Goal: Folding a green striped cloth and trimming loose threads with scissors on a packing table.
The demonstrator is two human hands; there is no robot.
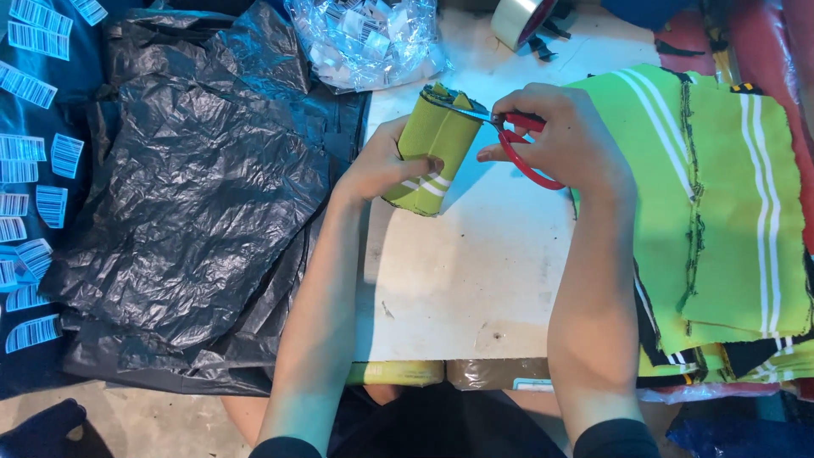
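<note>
My left hand (381,165) wraps around a rolled bundle of olive-green fabric (432,148), thumb pressed across its front and fingers curled behind, holding it tilted just above the desk (458,280). My right hand (564,136) is closed through the loops of red-handled scissors (526,148), whose blades point left and meet the top edge of the roll. Both forearms reach forward from the near edge of the desk, nearly parallel.

Just right of my right hand lies a stack of bright green fabric pieces with white stripes (721,203), their dark edges frayed. Left of my left hand a crumpled black plastic bag (195,195) spreads wide. Beyond it, far to the left, small white barcode stickers (34,170) lie scattered on a dark surface. Ahead of my left hand sits a clear plastic bag (365,42) filled with small white tags. Ahead of my right hand, at the far edge, lies a roll of clear packing tape (521,19).
</note>
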